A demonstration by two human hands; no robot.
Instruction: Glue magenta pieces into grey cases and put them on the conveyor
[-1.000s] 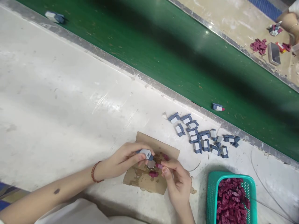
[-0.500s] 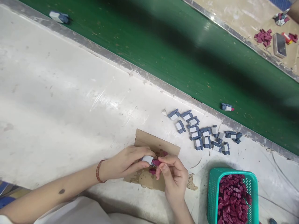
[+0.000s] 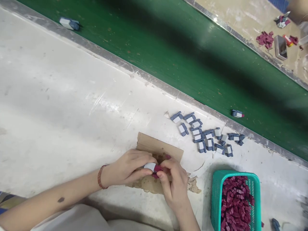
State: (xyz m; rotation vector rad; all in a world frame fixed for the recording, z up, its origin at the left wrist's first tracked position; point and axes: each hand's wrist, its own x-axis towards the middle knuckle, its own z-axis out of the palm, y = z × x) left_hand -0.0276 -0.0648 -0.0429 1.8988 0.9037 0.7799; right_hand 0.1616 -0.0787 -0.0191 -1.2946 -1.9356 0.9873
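Observation:
My left hand (image 3: 132, 166) grips a small grey-and-blue plastic part (image 3: 149, 166) between thumb and fingers. A small maroon plastic piece (image 3: 158, 168) is pinched in my right hand (image 3: 174, 181) and meets the open end of the grey-and-blue part. Fingertips cover much of the joint, so how far the two fit together cannot be made out. Both hands are above a stained cardboard sheet (image 3: 160, 144), where more maroon bits lie partly hidden beneath them. Several similar grey-and-blue parts (image 3: 196, 131) are spread on the white table to the right.
A teal basket (image 3: 215, 199) full of maroon pieces stands at the right. Behind the table's metal edge (image 3: 154, 78) runs a green conveyor belt (image 3: 144, 41) carrying two parts. Across it lie maroon pieces (image 3: 265, 39) and a metal box (image 3: 280, 47), near another person's arm.
My right hand has brought the maroon piece up against the grey-and-blue part, closing the gap between them. Parts on the belt have shifted right. The view has moved slightly.

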